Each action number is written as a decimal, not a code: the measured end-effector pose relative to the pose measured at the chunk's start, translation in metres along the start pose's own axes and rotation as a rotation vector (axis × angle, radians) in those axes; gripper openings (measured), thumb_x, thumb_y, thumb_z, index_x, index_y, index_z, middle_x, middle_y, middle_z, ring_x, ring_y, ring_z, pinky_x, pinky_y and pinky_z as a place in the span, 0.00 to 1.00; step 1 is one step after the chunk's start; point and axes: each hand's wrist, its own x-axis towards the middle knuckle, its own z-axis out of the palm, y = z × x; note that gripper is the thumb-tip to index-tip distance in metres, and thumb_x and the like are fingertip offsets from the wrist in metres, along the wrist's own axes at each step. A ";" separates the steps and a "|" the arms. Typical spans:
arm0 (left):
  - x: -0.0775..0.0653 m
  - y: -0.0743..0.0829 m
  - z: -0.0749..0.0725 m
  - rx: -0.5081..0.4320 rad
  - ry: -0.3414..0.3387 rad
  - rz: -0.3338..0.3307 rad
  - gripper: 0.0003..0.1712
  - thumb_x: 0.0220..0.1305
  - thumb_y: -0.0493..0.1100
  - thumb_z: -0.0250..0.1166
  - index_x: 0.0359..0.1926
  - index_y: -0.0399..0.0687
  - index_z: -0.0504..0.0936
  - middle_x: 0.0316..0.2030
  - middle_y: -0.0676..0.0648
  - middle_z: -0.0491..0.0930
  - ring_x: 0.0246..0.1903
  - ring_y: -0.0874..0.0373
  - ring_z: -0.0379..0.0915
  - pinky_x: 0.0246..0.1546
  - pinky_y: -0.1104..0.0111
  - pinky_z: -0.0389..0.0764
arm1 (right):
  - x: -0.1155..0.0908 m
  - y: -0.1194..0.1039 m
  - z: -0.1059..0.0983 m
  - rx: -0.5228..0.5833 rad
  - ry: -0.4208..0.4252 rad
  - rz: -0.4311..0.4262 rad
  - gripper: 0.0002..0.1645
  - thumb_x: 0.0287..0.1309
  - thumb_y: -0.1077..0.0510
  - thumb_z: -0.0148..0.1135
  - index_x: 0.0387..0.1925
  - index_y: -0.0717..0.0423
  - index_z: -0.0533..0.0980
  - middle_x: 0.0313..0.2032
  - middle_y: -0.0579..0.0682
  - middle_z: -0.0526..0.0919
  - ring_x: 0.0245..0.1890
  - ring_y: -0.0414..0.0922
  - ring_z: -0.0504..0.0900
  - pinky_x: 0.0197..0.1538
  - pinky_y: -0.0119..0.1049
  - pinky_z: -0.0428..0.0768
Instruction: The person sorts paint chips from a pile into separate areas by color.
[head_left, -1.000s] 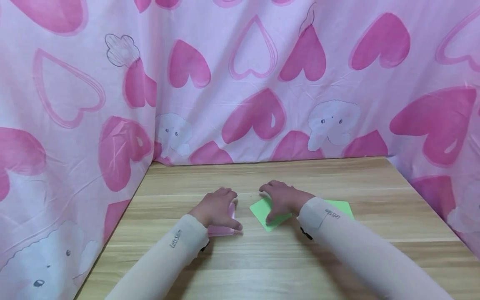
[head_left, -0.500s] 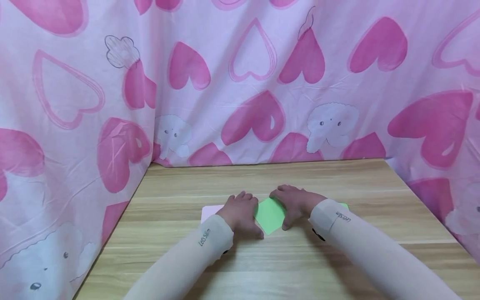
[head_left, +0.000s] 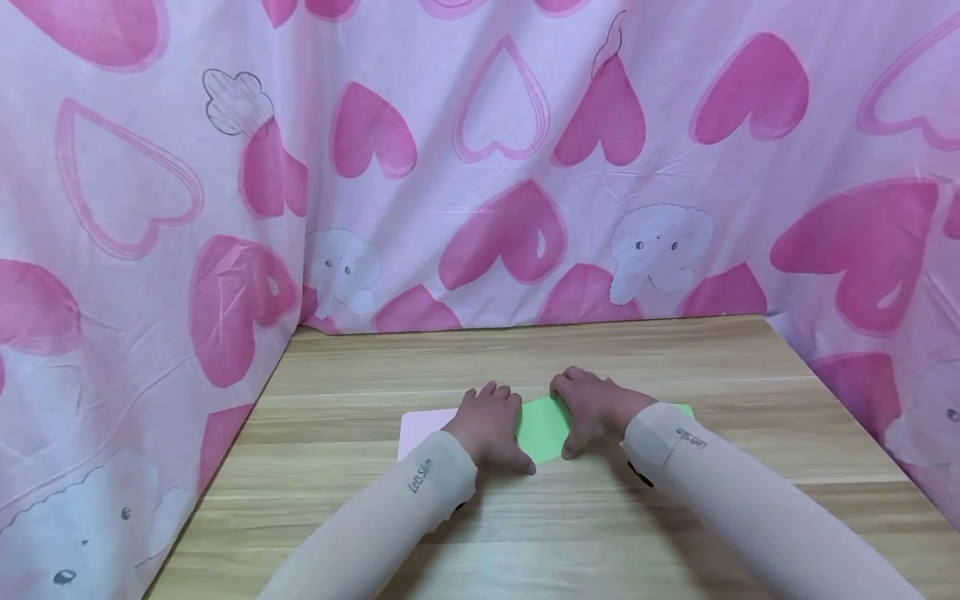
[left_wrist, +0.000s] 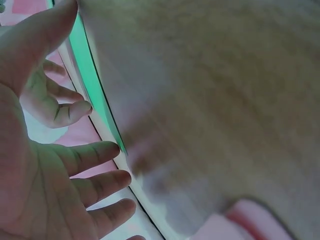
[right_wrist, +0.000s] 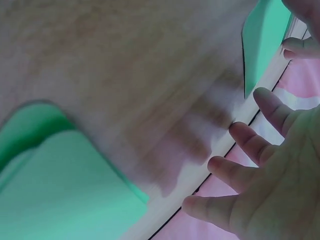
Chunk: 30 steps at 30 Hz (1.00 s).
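Observation:
A small green sheet (head_left: 543,429) lies on the wooden table between the two hands. My left hand (head_left: 491,429) is at its left edge, thumb toward me and fingers spread, nearly straight in the left wrist view. My right hand (head_left: 594,412) is at the sheet's right side, its thumb near the front edge and its fingers relaxed in the right wrist view. Whether the fingertips press on the sheet cannot be made out. Partly behind the left hand lies a pink sheet (head_left: 420,432). More green (right_wrist: 60,190), with a curved, raised-looking edge, lies right of the right hand, mostly hidden by its wrist.
The wood-grain table (head_left: 480,533) reaches back to a pink cloth (head_left: 510,108) with heart prints, which also hangs along the left and right sides. Long pale sleeves (head_left: 375,508) cover both forearms.
My left hand has left the pink sheet and moved right to the green sheet's left edge. My right hand has shifted slightly right, and the green sheet has moved right and turned a little.

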 end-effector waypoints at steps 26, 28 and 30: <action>0.008 0.007 -0.004 -0.019 0.015 0.011 0.48 0.45 0.64 0.80 0.64 0.46 0.76 0.60 0.47 0.78 0.72 0.44 0.66 0.72 0.44 0.69 | -0.010 0.001 -0.001 -0.023 0.031 -0.009 0.55 0.33 0.38 0.89 0.63 0.48 0.73 0.60 0.49 0.74 0.58 0.52 0.73 0.66 0.80 0.66; 0.008 0.007 -0.004 -0.020 0.014 0.009 0.48 0.45 0.63 0.80 0.64 0.46 0.76 0.60 0.47 0.78 0.72 0.44 0.66 0.72 0.44 0.70 | -0.010 0.001 -0.001 -0.028 0.019 -0.014 0.57 0.32 0.39 0.89 0.65 0.47 0.72 0.62 0.49 0.73 0.58 0.52 0.73 0.66 0.77 0.68; 0.009 0.007 -0.005 -0.021 0.011 0.007 0.48 0.45 0.62 0.79 0.65 0.46 0.75 0.61 0.47 0.77 0.73 0.44 0.65 0.72 0.44 0.69 | -0.009 0.001 -0.001 -0.029 0.007 -0.015 0.56 0.33 0.39 0.89 0.65 0.47 0.72 0.62 0.49 0.73 0.57 0.51 0.73 0.66 0.75 0.69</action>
